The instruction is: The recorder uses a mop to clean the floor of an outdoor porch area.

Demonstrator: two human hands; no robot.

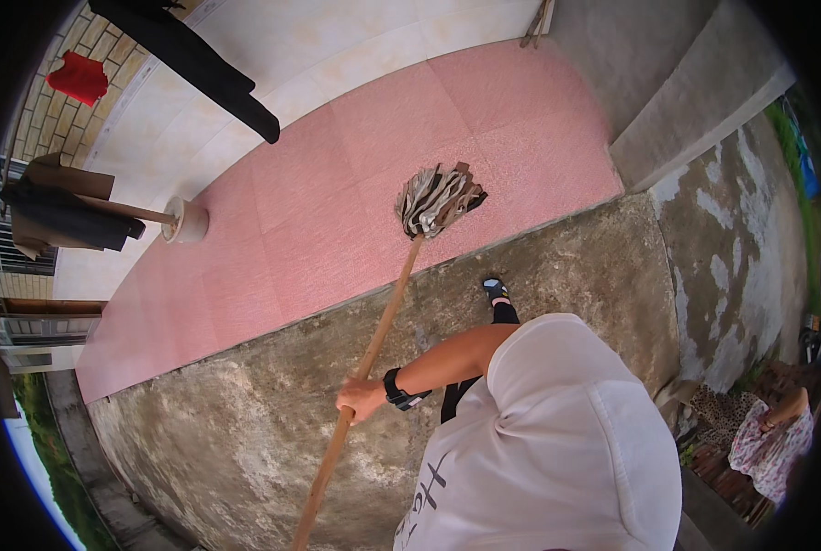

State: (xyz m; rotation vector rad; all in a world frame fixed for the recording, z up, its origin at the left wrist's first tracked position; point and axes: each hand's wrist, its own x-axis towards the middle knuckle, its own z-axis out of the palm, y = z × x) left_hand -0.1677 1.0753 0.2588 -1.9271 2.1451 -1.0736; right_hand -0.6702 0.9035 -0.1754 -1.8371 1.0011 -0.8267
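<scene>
Pole (147, 213) in white tub (190, 222) left of mop (441, 200)

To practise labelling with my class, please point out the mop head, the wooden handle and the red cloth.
Mop head (440, 200): head view, middle of its strips.
Wooden handle (385, 319): head view, shaft between the strips and the right hand (362, 399).
Red cloth (79, 79): head view, middle of its fabric.

The mop head (441, 199) lies on the tiles (318, 184), its handle (385, 321) running to seven o'clock through the right grip (362, 398). From the mop head, a bucket (190, 223) holding a pole (157, 216) stands at nine o'clock, a wall (713, 106) at two, another person (770, 444) at four, and a shoe (496, 291) on concrete (245, 413) at five.
</scene>
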